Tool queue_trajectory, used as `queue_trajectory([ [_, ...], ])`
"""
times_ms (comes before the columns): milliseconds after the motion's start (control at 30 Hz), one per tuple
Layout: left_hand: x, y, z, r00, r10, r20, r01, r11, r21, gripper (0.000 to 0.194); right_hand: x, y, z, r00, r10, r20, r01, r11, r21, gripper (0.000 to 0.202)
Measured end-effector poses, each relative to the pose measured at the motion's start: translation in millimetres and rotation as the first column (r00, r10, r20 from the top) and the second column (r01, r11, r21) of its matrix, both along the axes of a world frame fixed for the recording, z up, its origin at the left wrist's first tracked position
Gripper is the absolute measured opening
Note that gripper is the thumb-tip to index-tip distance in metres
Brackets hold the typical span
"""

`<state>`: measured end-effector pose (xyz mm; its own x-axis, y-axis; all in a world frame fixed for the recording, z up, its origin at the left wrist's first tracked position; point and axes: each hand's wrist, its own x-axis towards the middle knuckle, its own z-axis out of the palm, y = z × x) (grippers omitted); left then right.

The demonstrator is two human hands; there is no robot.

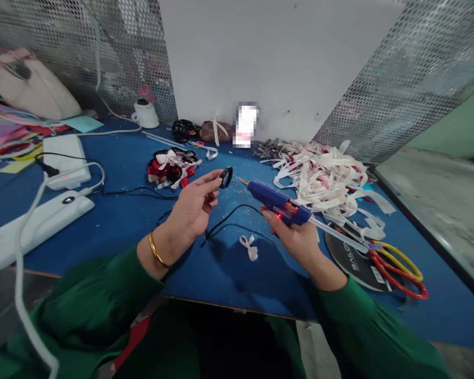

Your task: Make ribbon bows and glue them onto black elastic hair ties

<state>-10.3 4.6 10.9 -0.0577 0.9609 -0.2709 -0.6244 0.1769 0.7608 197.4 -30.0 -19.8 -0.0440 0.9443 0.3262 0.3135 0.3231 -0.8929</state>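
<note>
"Blue covers the bench [118, 237], and we see a pale panel [280, 63] beyond its far edge, with mesh [134, 63] on either side. Where do we place the band?"

"Above the middle of the bench, slightly left of centre. We hold the black band [230, 175] in the left hand [195, 202], its rim pinched between thumb and fingers."

"And the right hand [294, 237]?"

"We note it wrapped firmly round the blue glue gun [272, 197], red light lit. The nozzle points left at the band, near it but apart. A clear glue stick [335, 231] projects from the rear."

"What lies along the near edge?"

"We find a pale bow [249, 248] midway, flat on the bench between the two forearms. Toward the near right corner, scissors [373, 256] with one red and one yellow handle lie partly over a black mat [351, 258]."

"And farther back?"

"Toward the far right corner we observe heaped ribbons [327, 173]; left of centre, a pile of bands and bows [171, 167]. At the far edge stands a phone [246, 125], its screen blurred. By the left edge we record a white power strip [35, 229], and at the far left corner a bag [43, 87]."
</note>
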Motion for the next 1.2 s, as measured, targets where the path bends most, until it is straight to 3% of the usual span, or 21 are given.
queue_trajectory([
  [200,-2.2,2.2,-2.2,1.000,0.011,0.028,-0.010,1.000,-0.019,0.026,-1.1,1.2,5.1,0.991,-0.048,-0.125,0.036,0.995,-0.092,0.032],
  [333,-1.1,1.1,-1.3,0.999,0.024,0.023,-0.022,0.997,-0.077,0.022,2.2,12.9,3.3,0.942,-0.138,-0.307,0.079,0.977,-0.197,0.034],
  [433,-0.3,0.1,-0.8,1.000,0.003,0.028,0.000,0.995,-0.098,0.021,7.5,26.2,-2.8,0.873,-0.230,-0.430,0.076,0.935,-0.345,0.038],
  [533,0.6,-0.8,-0.5,0.999,-0.030,0.040,0.035,0.993,-0.115,0.020,12.6,36.3,-9.8,0.824,-0.268,-0.499,-0.003,0.879,-0.477,0.040],
  [667,1.9,-1.1,-0.3,0.998,-0.052,0.047,0.057,0.991,-0.122,0.018,15.4,41.4,-13.7,0.835,-0.245,-0.493,-0.108,0.805,-0.584,0.031],
  [867,1.9,0.5,-4.1,0.997,-0.075,0.033,0.078,0.990,-0.116,0.017,17.9,46.4,-17.9,0.882,-0.077,-0.466,-0.184,0.853,-0.488,0.036],
  [933,2.1,-0.2,-5.5,0.994,-0.106,0.031,0.108,0.990,-0.094,0.019,20.2,46.3,-17.7,0.956,-0.053,-0.289,-0.097,0.872,-0.481,0.042],
  [967,2.6,-1.2,-6.1,0.991,-0.127,0.027,0.129,0.988,-0.079,0.020,21.4,45.2,-16.4,0.991,-0.052,-0.126,-0.010,0.894,-0.448,0.043],
  [1033,4.1,-4.3,-6.7,0.985,-0.174,0.009,0.174,0.984,-0.045,0.024,22.3,40.5,-10.9,0.956,-0.122,0.266,0.194,0.945,-0.264,0.043],
  [1100,6.4,-8.3,-7.2,0.975,-0.222,-0.021,0.221,0.975,-0.016,0.028,20.2,33.0,-3.3,0.825,-0.256,0.504,0.283,0.959,0.025,0.038],
  [1133,7.6,-10.4,-7.4,0.969,-0.245,-0.037,0.245,0.970,-0.004,0.029,17.8,28.7,0.7,0.801,-0.295,0.520,0.262,0.955,0.138,0.036],
  [1200,9.8,-14.5,-8.1,0.955,-0.290,-0.067,0.292,0.956,0.013,0.029,11.1,20.4,7.1,0.861,-0.254,0.440,0.158,0.957,0.243,0.030],
])
